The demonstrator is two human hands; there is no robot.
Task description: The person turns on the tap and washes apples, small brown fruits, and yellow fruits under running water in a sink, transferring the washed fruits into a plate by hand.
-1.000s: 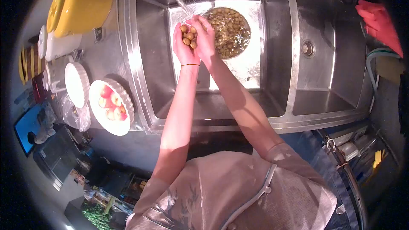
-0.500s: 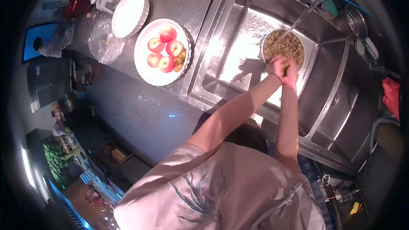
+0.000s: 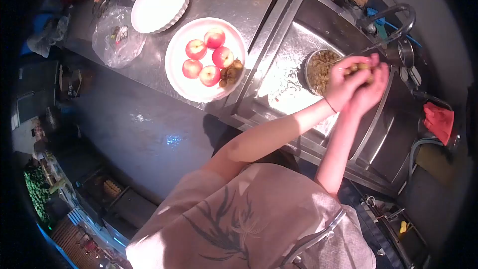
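My left hand (image 3: 343, 83) and my right hand (image 3: 369, 89) are cupped together over the sink, right of a round bowl. Between them lie several small, round yellow-green fruits (image 3: 359, 69); their exact kind I cannot make out. The round bowl (image 3: 307, 75) stands in the metal sink (image 3: 284, 77), filled with many small yellow-brown fruits (image 3: 318, 69) like those in my hands. A thin stream of water falls from the curved tap (image 3: 411, 17) behind my fingers. My left hand partly hides the bowl's right side.
On the metal counter left of the sink, a white fluted dish (image 3: 174, 77) holds several red apple-like fruits (image 3: 222, 57) and some small brownish ones (image 3: 230, 75). Beside it are another white dish (image 3: 159, 5) and a clear plastic bag (image 3: 117, 45). Red gloves (image 3: 439, 122) hang at right.
My hands have risen out of the bowl and shifted right, now cupping small fruits. The view has shifted as well, and the tap shows more fully.
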